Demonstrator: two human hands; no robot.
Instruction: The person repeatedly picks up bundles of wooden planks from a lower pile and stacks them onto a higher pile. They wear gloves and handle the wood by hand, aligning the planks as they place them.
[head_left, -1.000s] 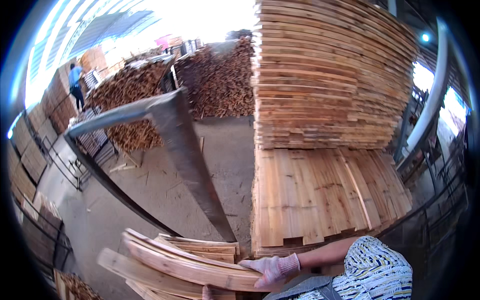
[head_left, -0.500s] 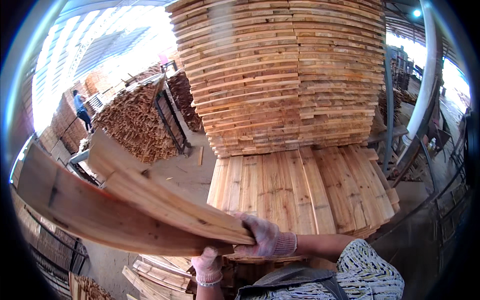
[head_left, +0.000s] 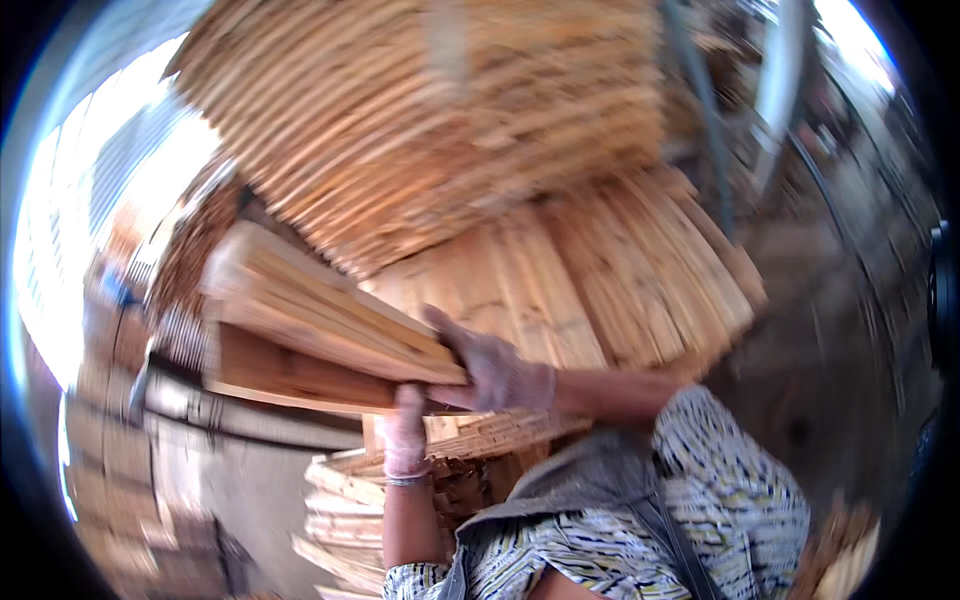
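Observation:
A bundle of long rough wooden boards (head_left: 310, 330) is lifted in front of me, its far end pointing left. My right hand (head_left: 495, 365), in a thin glove, grips the near end of the bundle from the top. My left hand (head_left: 405, 435), also gloved, supports the boards from beneath. The picture is blurred by motion.
A tall stack of sawn planks (head_left: 420, 130) rises ahead, with a lower flat layer of planks (head_left: 610, 270) in front of it. More boards lie in a low pile (head_left: 350, 510) below my hands. A metal post (head_left: 700, 110) stands at the right.
The view has swung and tilted. The board bundle has been raised and turned, its near end now closer to the plank stack, with both hands still on it.

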